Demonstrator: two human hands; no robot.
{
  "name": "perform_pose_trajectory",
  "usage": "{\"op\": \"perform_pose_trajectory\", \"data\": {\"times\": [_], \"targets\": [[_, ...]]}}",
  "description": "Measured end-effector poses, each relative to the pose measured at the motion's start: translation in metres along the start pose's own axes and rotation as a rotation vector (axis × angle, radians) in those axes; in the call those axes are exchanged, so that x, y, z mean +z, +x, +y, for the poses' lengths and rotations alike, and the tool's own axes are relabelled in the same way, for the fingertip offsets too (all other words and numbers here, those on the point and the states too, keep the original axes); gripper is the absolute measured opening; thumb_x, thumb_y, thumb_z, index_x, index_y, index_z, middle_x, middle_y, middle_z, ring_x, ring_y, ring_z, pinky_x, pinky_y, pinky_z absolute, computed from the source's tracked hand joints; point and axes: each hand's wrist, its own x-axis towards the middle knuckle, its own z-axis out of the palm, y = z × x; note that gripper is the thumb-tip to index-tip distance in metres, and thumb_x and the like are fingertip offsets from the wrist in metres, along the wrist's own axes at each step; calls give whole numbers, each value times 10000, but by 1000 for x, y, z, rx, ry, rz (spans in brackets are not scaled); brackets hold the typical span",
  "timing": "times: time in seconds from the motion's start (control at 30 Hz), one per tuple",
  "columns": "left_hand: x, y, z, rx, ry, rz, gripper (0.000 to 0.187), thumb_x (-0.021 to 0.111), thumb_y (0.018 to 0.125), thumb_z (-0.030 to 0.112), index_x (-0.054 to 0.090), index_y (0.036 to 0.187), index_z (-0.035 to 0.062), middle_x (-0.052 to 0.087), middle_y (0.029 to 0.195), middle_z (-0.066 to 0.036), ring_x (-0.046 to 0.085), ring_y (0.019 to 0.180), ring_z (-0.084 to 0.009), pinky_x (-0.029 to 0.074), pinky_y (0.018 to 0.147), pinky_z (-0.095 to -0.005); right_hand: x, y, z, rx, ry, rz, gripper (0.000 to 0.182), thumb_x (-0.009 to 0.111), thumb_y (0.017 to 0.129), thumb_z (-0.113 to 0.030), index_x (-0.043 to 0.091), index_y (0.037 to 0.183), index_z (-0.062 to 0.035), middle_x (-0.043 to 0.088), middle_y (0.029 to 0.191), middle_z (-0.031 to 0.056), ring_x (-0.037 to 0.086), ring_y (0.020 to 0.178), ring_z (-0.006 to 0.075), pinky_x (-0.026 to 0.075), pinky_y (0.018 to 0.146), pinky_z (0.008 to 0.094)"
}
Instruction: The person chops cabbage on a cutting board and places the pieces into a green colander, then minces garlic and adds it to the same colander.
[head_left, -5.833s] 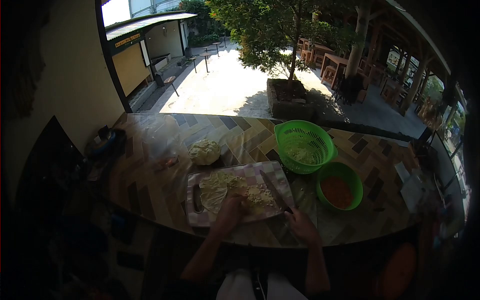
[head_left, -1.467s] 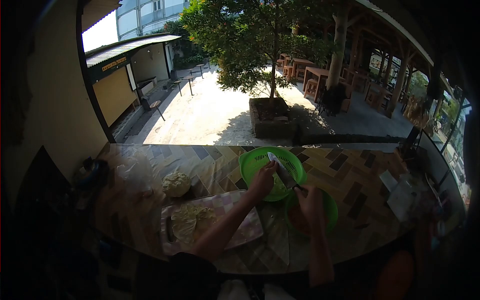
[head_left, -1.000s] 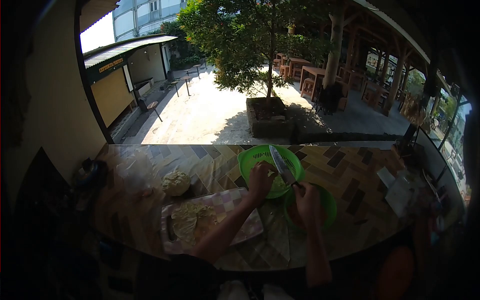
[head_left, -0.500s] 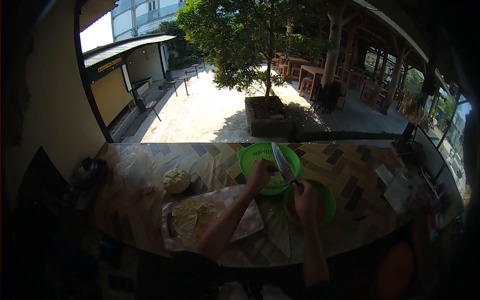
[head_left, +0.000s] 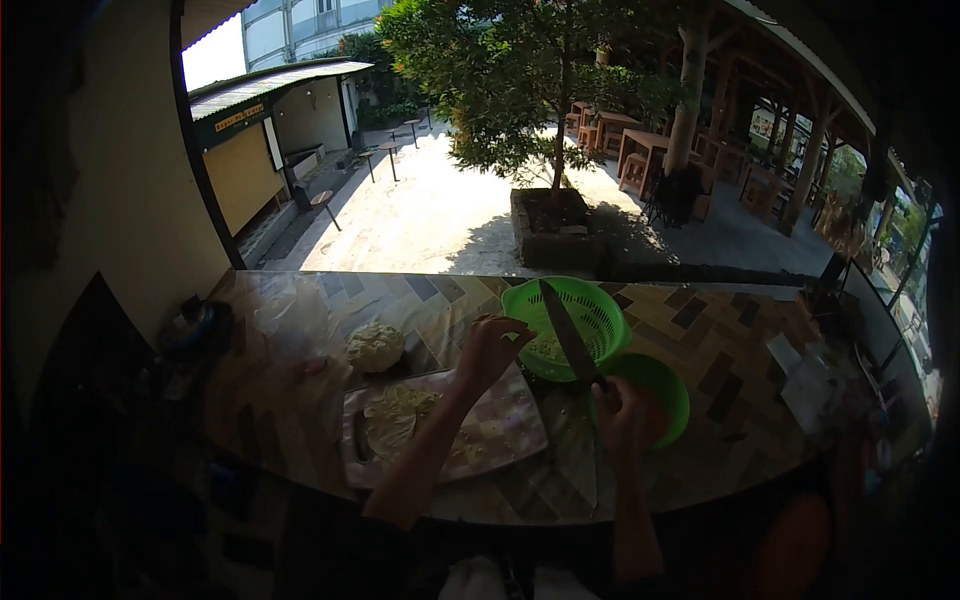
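My right hand [head_left: 620,408] is wrapped round the handle of a large knife [head_left: 570,334], whose blade points up and away over a green colander [head_left: 600,303]. Pale shredded pieces lie inside the colander. My left hand [head_left: 492,350] is just left of the colander's rim, its fingers bent; whether they hold anything is too dark to tell. Below it, a checked cutting board [head_left: 510,425] carries pale cabbage leaves [head_left: 392,420]. A pale cabbage head [head_left: 375,347] sits behind the board. Partly behind my right hand is a green bowl [head_left: 677,400] with something reddish in it.
A clear plastic bag [head_left: 292,318] lies on the left of the wood-patterned table [head_left: 720,345]. Dark items stand at its far left edge. Pale packets [head_left: 805,385] lie at the right. Beyond the table are a planted tree [head_left: 560,215] and wooden furniture.
My left hand has moved left, out of the colander. The knife stays in my right hand, its blade still over the colander. The whole view has shifted slightly.
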Motion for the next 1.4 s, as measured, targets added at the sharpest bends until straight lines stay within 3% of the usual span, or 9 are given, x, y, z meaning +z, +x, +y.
{"op": "perform_pose_trajectory", "data": {"times": [0.13,0.3,0.37,0.47,0.77,1.07,1.17,1.27,1.4], "targets": [[-66,-60,-1,-388,66,-13,206,713,796,175,718,900,-3,697,813,-174,692,733,-253,521,668,-334,-17,-28,-18,20,94,-287,292,719,825,-252,662,941,9,622,690,120,608,634,184,461,592,340],[-96,-142,-26,-473,53,-123,155,663,792,83,708,906,-13,693,792,-180,691,696,-219,521,649,-326,-3,-39,0,-102,-205,-393,323,739,766,-355,706,895,-62,660,683,113,663,627,282,485,557,373],[-103,-158,-32,-517,120,-219,190,620,777,22,697,944,-26,692,776,-176,688,673,-212,523,641,-338,2,-35,1,-115,-247,-443,326,727,770,-373,709,898,-73,665,691,108,665,633,282,492,564,379],[-101,-166,-32,-708,-47,-164,214,631,765,26,687,958,-46,683,749,-175,682,652,-231,526,641,-350,10,-33,-6,-139,-300,-489,330,714,777,-390,713,903,-86,673,705,103,667,645,284,500,578,384],[-93,-176,-40,-531,144,-77,223,616,732,4,689,937,-44,669,841,-226,672,778,-304,522,719,-370,27,-37,-7,-217,-263,-554,306,713,779,-365,734,937,-104,690,742,90,674,670,258,512,615,366],[-104,-169,-30,-504,77,-189,223,592,759,4,657,967,-44,649,929,-222,650,873,-322,504,785,-391,7,-53,2,-203,-170,-513,311,742,761,-339,736,942,-87,690,748,108,677,668,251,508,615,348],[-95,-171,-45,-350,33,-284,221,563,780,12,642,977,-45,625,981,-226,620,919,-358,487,823,-396,8,-58,2,-185,-138,-390,317,739,764,-335,731,949,-77,687,757,129,680,684,268,507,617,362],[-81,-175,-46,-85,339,-247,198,558,785,23,651,951,-32,617,990,-217,603,933,-381,479,842,-400,7,-62,-5,-136,-204,-319,309,731,769,-320,727,950,-70,685,762,142,678,698,290,505,617,379],[-70,-177,-41,-308,-15,-284,190,591,780,33,664,949,-10,635,966,-187,622,904,-344,490,817,-398,3,-69,-13,-47,-306,-247,322,748,751,-327,731,918,-52,672,718,143,663,661,302,495,605,385]]}}
